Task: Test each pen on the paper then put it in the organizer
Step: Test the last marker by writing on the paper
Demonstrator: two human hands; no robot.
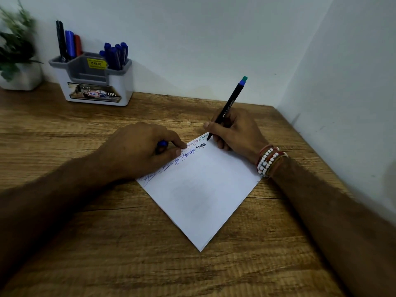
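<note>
A white sheet of paper (201,194) lies cornerwise on the wooden desk, with several scribbles along its upper left edge. My right hand (233,129) grips a black pen (230,103) with a green-blue end, its tip touching the paper's far corner. My left hand (141,148) rests on the paper's left edge, its fingers curled round a small blue cap (162,143), fingertips pressing the sheet. At the back left stands the white and grey organizer (96,82), with dark, blue and red pens (68,43) in its left slot and several blue pens (116,54) in its right slot.
A potted green plant (17,52) stands at the far left beside the organizer. White walls close the desk at the back and on the right. Beaded bracelets (269,160) circle my right wrist. The wooden desk (85,243) reaches toward me.
</note>
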